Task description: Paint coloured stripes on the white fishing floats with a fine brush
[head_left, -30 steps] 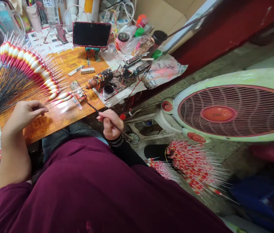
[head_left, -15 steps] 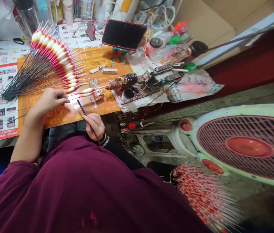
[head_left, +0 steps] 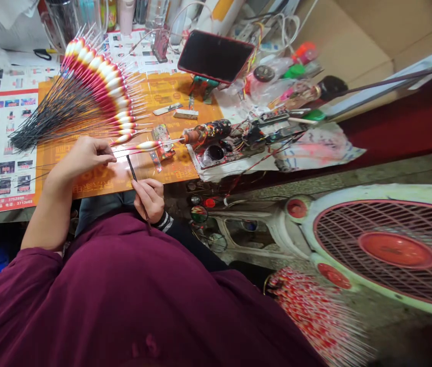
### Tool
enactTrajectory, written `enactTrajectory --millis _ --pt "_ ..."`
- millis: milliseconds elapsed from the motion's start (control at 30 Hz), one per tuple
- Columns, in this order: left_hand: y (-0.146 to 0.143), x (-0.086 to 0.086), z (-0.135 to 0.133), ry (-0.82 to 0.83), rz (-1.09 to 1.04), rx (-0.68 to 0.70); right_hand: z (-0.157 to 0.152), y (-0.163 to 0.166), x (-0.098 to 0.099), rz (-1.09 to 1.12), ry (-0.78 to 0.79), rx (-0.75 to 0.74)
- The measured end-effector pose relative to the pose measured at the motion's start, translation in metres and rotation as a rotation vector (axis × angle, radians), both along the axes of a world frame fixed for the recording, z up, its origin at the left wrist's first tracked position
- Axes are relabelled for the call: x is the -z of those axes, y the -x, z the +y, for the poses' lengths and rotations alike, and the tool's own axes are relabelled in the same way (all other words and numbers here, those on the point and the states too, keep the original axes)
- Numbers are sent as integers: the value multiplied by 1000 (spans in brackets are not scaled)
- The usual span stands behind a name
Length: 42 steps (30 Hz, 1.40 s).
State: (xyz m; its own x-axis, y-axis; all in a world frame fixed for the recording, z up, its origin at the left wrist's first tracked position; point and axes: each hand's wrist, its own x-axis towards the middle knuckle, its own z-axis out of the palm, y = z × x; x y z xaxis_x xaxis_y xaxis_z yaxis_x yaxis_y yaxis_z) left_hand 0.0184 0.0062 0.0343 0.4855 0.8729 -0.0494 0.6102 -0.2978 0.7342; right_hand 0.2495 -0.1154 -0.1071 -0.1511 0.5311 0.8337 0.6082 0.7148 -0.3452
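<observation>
My left hand (head_left: 87,157) is closed at the fingertips around the thin stem of a fishing float (head_left: 147,146). The float lies level, its painted white, yellow and red body pointing right, with its far end at the brown nose of a paint-spattered motor (head_left: 211,131). Between thumb and fingers, my right hand (head_left: 150,200) grips a slim dark paintbrush (head_left: 132,169). The brush tip points up, close to the float's stem and just right of my left fingers; whether they touch I cannot tell. Beyond my left hand, many similar floats (head_left: 104,76) lie fanned out.
An orange sheet (head_left: 97,187) covers part of the table. A small spattered stand (head_left: 164,141) sits by the float. A phone (head_left: 216,56) is propped behind it, near bottles (head_left: 269,74). On the right are a large fan (head_left: 391,244) and a bundle of red-and-white floats (head_left: 315,311).
The view has shifted, so the table's contents appear farther right. The paintbrush stands slightly more upright. Both hands keep their holds.
</observation>
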Motion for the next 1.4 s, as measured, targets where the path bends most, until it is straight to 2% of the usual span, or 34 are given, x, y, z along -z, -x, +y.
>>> enactTrajectory --millis 200,400,600,833,1000,1133,1267,1400 --pt "-1 -2 -1 10 19 -8 0 0 4 -60 45 47" --pt "-1 -2 -2 11 24 -8 -1 1 -4 -31 -19 29" --pt "-1 -2 -2 13 16 -13 -2 -2 7 -84 111 8" --pt "-3 2 -1 -4 -7 -23 -1 -6 14 -88 171 -13" --pt "2 -10 -4 -84 27 -32 2 -10 9 -24 20 -73" --pt "18 -19 -8 -230 106 -95 4 -12 12 -30 13 -80" --pt "34 -17 -9 -341 192 -157 4 -12 18 -40 84 -79" --pt "39 -8 -6 -330 289 -144 5 -10 16 13 85 -113"
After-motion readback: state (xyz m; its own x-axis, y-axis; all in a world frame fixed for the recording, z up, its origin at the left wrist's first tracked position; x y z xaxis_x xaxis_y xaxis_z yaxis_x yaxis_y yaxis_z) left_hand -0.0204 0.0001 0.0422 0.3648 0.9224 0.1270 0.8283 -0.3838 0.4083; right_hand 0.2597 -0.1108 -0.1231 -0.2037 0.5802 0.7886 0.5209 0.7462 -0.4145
